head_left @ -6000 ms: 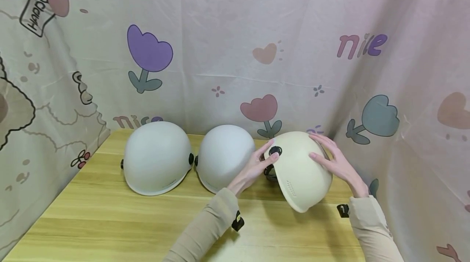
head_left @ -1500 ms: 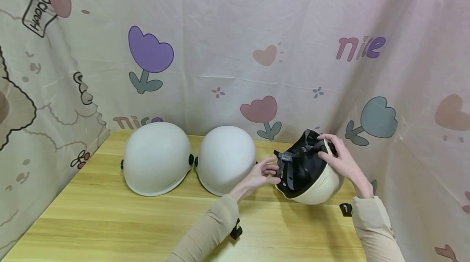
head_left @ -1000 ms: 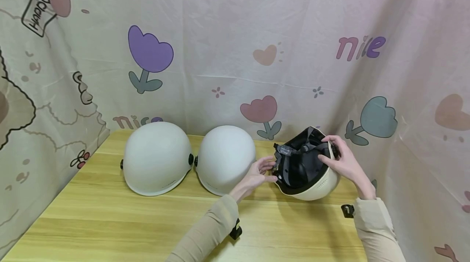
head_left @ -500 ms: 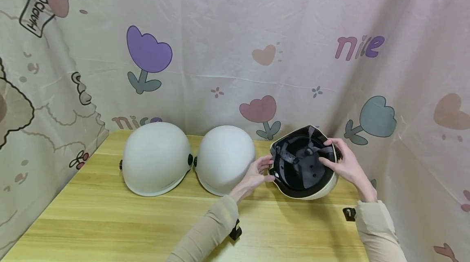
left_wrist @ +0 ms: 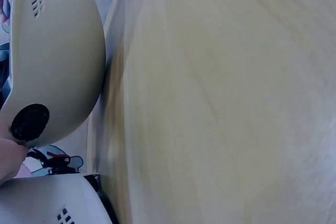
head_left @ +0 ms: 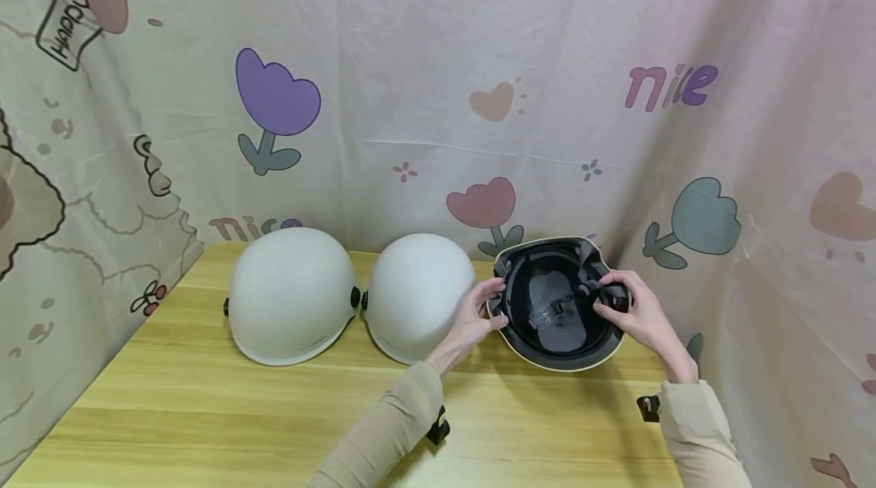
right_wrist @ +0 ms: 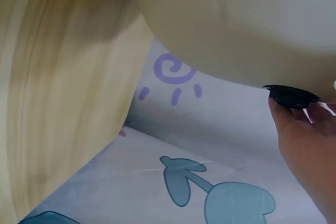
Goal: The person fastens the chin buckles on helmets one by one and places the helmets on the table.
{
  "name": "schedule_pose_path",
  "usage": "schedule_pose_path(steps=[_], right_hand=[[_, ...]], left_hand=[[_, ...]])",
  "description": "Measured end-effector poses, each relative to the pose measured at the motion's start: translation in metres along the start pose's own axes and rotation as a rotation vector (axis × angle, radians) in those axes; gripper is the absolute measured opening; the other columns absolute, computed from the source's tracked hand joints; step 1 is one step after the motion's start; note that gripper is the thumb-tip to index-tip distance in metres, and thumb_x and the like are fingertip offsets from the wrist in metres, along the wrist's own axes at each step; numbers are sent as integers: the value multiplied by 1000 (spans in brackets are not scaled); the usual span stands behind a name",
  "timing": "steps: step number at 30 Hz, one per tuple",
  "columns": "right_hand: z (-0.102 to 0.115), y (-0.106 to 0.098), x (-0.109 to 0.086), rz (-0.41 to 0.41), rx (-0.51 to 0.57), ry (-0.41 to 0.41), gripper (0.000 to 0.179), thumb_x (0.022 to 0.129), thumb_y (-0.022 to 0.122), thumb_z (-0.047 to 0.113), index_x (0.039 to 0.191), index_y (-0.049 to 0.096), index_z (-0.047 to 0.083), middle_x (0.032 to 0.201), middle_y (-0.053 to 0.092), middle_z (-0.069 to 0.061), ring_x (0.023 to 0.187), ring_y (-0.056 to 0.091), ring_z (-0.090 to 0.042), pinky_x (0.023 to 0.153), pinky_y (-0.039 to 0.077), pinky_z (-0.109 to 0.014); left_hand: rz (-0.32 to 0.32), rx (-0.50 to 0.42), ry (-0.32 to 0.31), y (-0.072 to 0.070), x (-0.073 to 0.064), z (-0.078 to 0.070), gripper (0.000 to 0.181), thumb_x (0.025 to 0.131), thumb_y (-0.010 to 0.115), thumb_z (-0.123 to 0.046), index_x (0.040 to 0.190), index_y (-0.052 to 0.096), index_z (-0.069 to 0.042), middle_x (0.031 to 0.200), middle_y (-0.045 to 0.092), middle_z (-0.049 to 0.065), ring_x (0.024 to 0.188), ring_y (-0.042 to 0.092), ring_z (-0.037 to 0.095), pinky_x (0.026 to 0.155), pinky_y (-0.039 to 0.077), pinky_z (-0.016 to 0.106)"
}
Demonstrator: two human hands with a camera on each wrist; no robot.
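A cream helmet (head_left: 547,290) is turned upside down at the right of the table, its black padded inside and grey straps facing up in the head view. My left hand (head_left: 472,321) holds its left rim, with thumb and fingers apart at the edge. On the opposite rim my right hand (head_left: 643,317) grips, the thumb reaching over the edge. Both wrist views show the smooth outer shell; a black round side knob (left_wrist: 30,122) is beside my left fingers, and another knob (right_wrist: 290,97) touches my right hand. Whether the shell touches the table, I cannot tell.
Two white helmets stand dome up to the left: a middle helmet (head_left: 420,298) close to my left hand, and a far-left helmet (head_left: 293,294). The wooden table (head_left: 226,419) meets a printed curtain (head_left: 404,77) at the back and sides.
The cream helmet has rolled from dome up, through lying on its side, to opening up. Both hands have stayed at its two sides. The white helmets have not moved.
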State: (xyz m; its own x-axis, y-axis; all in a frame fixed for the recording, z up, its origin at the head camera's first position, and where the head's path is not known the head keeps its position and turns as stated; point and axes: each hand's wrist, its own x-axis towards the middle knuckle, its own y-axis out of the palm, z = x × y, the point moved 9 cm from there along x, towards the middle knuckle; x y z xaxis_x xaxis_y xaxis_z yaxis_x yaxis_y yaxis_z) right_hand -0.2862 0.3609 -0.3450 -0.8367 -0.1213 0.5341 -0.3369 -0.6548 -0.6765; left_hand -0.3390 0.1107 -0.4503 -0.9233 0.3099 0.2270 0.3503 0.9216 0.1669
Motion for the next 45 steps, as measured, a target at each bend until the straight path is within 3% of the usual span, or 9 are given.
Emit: schedule_pose_path(steps=[7, 18, 23, 26, 29, 35, 40, 42, 45], right_hand=[[-9, 0, -7, 17, -22, 26, 38, 74, 81, -3, 107, 64, -2, 115, 61, -23, 109, 36, 21, 91, 25, 2], [-24, 3, -19, 118, -76, 99, 37, 79, 84, 11, 110, 66, 7, 119, 67, -18, 107, 40, 18, 87, 40, -14], [-28, 7, -20, 143, -52, 125, 37, 81, 84, 12, 112, 65, 6, 121, 65, -16, 107, 40, 20, 90, 52, -39], [-28, 9, -19, 146, -29, 123, 37, 81, 83, 10, 113, 64, 3, 120, 64, -18, 107, 38, 21, 90, 52, -56], [-28, 10, -19, 152, -16, 122, 38, 81, 82, 10, 113, 63, 2, 121, 64, -21, 107, 37, 22, 91, 50, -63], [-27, 11, -18, 167, -39, 127, 39, 81, 83, 11, 115, 64, 3, 122, 65, -20, 107, 38, 19, 91, 48, -58], [-20, 9, -14, 147, -33, 82, 39, 80, 83, 5, 115, 66, 3, 118, 66, -20, 106, 42, 16, 92, 47, -55], [-17, 9, -13, 134, -27, 49, 39, 78, 83, 3, 114, 66, 3, 116, 67, -19, 106, 43, 16, 95, 46, -46], [-11, 9, -11, 112, -30, -10, 41, 75, 85, 1, 112, 68, 4, 113, 67, -17, 107, 44, 16, 96, 42, -23]], left_hand=[[30, -20, 79, 6, -1, -13, 68, 81, 61, 21, 144, 46, 3, 148, 50, 25, 140, 42, 39, 127, 24, 48], [26, -73, 136, 5, 1, -28, 63, 86, 55, 21, 146, 43, 5, 151, 46, 26, 144, 39, 38, 128, 20, 45], [20, -71, 124, 2, 1, -30, 61, 87, 55, 19, 146, 43, 4, 151, 47, 26, 146, 38, 38, 129, 19, 46], [28, -64, 109, 1, 1, -29, 62, 88, 55, 19, 147, 43, 3, 152, 46, 25, 146, 38, 38, 129, 18, 46], [28, -53, 105, 0, 1, -29, 61, 89, 55, 18, 147, 43, 3, 152, 46, 24, 147, 37, 37, 129, 17, 46], [20, -48, 122, -1, 1, -29, 58, 89, 55, 17, 145, 43, 5, 151, 47, 26, 147, 37, 38, 128, 18, 50], [27, -50, 110, -1, 1, -28, 60, 89, 54, 18, 146, 43, 4, 152, 46, 24, 147, 37, 37, 129, 18, 47], [31, -52, 108, -1, 2, -28, 60, 89, 54, 18, 147, 42, 4, 153, 46, 24, 147, 36, 37, 129, 17, 47], [38, -50, 108, -1, 1, -28, 61, 89, 54, 18, 147, 42, 4, 153, 46, 23, 148, 36, 37, 129, 17, 48]])
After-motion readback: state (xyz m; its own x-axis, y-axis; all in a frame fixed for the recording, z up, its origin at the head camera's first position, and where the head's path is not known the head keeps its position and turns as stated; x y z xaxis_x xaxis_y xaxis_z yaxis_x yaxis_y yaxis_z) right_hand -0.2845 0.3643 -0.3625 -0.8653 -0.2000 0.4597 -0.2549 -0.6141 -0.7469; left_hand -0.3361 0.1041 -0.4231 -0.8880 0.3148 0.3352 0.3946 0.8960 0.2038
